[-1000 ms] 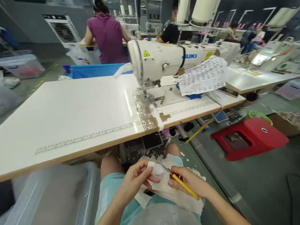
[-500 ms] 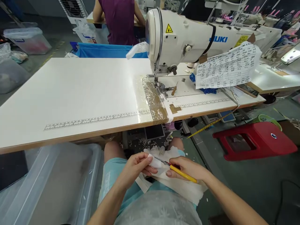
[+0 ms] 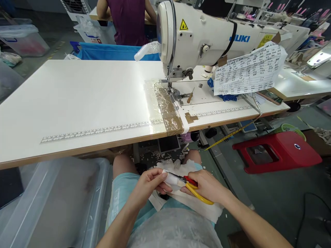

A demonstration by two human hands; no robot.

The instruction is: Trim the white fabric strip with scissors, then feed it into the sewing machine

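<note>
Over my lap, my left hand [image 3: 154, 181] pinches the edge of a piece of white fabric [image 3: 172, 182] between thumb and fingers. My right hand [image 3: 203, 186] grips a pair of scissors [image 3: 194, 193] with red and yellow handles. The scissor blades point left and lie along the white fabric, their tips close to my left fingertips. More of the white cloth spreads across my thighs and hangs down below my right hand. Part of the fabric is hidden behind my hands.
A white sewing machine [image 3: 201, 41] stands on the white table [image 3: 98, 100] ahead. A handwritten paper sheet [image 3: 248, 70] leans against it. To my left is a clear plastic bin [image 3: 100, 193]; a red stool [image 3: 279, 151] is at right. A person in purple [image 3: 126, 22] sits beyond.
The scissors have turned slightly, and their red and yellow handles now show farther apart. My left hand keeps its pinch on the fabric. The whole view has shifted a little.
</note>
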